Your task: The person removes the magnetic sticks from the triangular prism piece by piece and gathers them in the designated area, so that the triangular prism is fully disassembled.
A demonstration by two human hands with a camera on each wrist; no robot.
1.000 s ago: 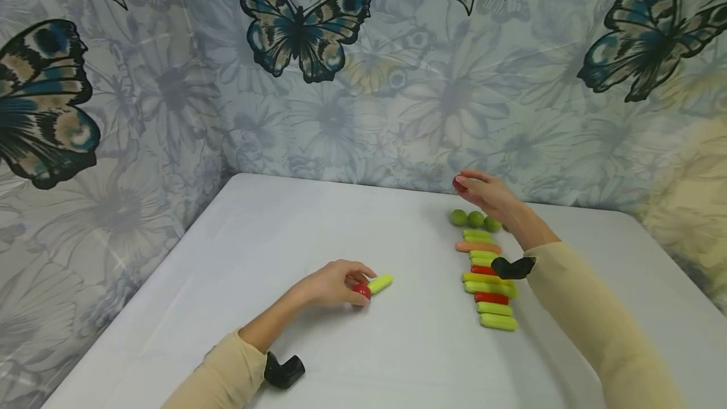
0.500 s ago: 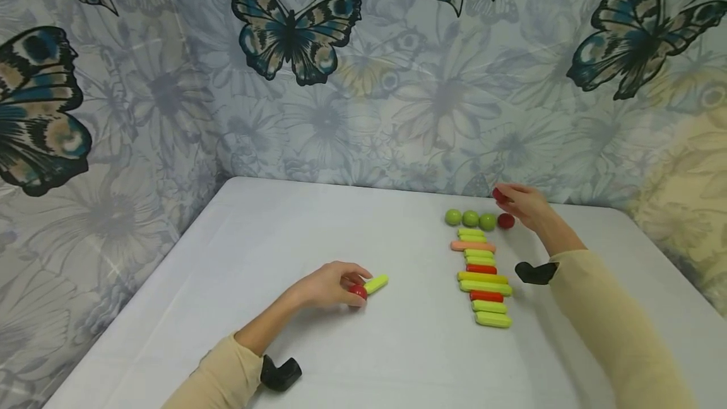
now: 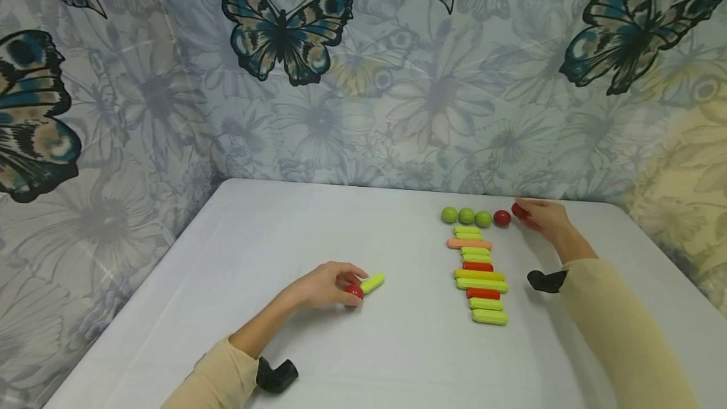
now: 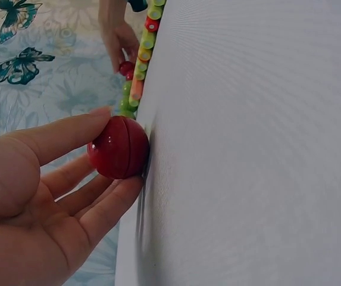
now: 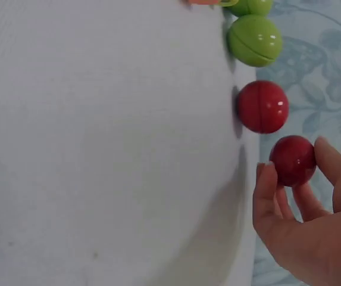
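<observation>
In the head view my left hand (image 3: 328,284) holds a glossy red ball (image 4: 120,147) with a seam round it, between thumb and fingers at the tabletop. A short yellow-green stick (image 3: 372,283) lies just beyond that ball. At the far right my right hand (image 3: 545,216) pinches another red ball (image 5: 293,160) between thumb and fingertips. This ball is at the right end of a row, close beside a resting red ball (image 5: 262,106). Green balls (image 3: 466,216) continue the row leftward.
Below the balls, a column of sticks lies side by side: yellow-green ones (image 3: 489,317), red ones (image 3: 483,293), a yellow one (image 3: 479,274) and an orange one (image 3: 469,243). The white table (image 3: 255,219) ends at a butterfly-patterned backdrop (image 3: 318,118).
My right hand has carried its red ball rightward past the green balls, then lowered it beside the resting red ball. My left hand keeps its ball in place. The head view shifted slightly.
</observation>
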